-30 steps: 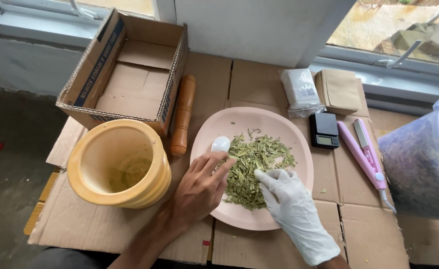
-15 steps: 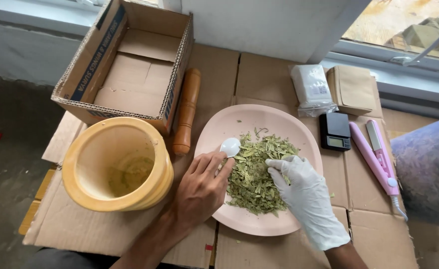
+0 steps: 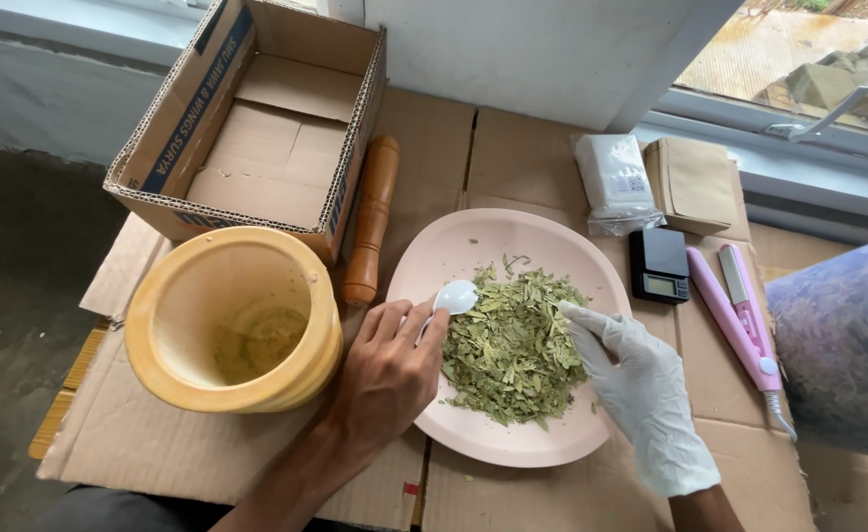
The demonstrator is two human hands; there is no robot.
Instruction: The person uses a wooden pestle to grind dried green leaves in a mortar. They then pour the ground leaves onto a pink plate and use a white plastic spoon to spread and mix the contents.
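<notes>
The bare left hand (image 3: 387,379) pinches one white plastic spoon (image 3: 451,299), its bowl at the near-left edge of the dried leaf pile (image 3: 515,345), seemingly to scoop. The gloved right hand (image 3: 641,389) rests half-curled, fingertips (image 3: 574,317) touching the pile's right side, holding nothing, likely corralling leaves. The pile sits on one pink plate (image 3: 513,443). Left of the plate stand one yellow mortar (image 3: 232,325) and one wooden pestle (image 3: 370,217).
</notes>
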